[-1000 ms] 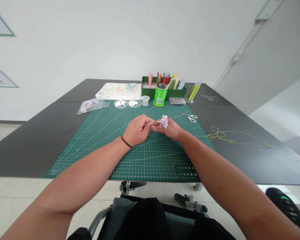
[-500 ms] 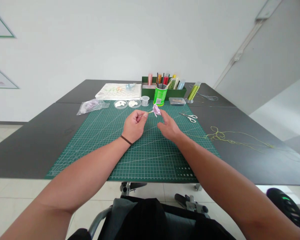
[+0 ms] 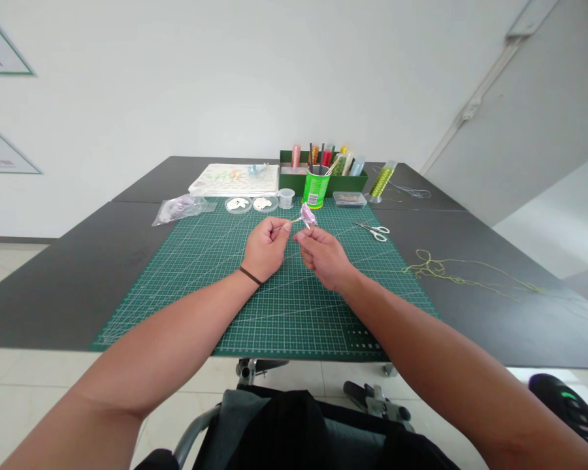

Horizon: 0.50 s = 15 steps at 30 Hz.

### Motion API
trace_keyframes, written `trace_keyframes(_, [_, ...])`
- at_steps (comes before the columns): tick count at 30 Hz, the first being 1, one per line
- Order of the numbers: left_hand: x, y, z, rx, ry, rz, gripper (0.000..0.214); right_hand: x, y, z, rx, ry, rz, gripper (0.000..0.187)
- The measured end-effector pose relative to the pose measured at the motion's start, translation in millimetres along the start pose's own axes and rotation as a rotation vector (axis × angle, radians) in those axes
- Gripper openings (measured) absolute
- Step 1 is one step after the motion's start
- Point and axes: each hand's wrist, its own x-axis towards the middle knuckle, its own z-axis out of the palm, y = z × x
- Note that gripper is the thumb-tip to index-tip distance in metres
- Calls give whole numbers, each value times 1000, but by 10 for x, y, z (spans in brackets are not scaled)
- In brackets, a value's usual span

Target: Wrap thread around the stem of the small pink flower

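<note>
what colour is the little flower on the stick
The flower is pale purple, head view.

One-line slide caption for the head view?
Left hand pinches a small lilac paper flower on a thin stem above the green gridded cutting mat; right hand curls beside it.

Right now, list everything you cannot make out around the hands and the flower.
All in the head view:
- Small lilac paper flower: its thin stick, pinched by the left hand, is too fine to trace.
- Right hand: curled fingers hide whether it touches the stick.
- Two round clear dishes: contents too small.
- Triangular wall sign: cut off by left edge.
</note>
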Motion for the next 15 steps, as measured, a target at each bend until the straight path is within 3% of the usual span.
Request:
trace_keyframes(5, [0, -1, -10, 30, 5, 24, 14, 11, 38, -42, -188, 38, -100, 27])
trace_keyframes(11, [34, -39, -4, 95, -23, 77, 10, -58, 4, -101, -697, 57, -356, 21])
trace_keyframes(15, [46, -46, -18, 138, -34, 106, 11, -106, -20, -117, -864, 28, -465, 22])
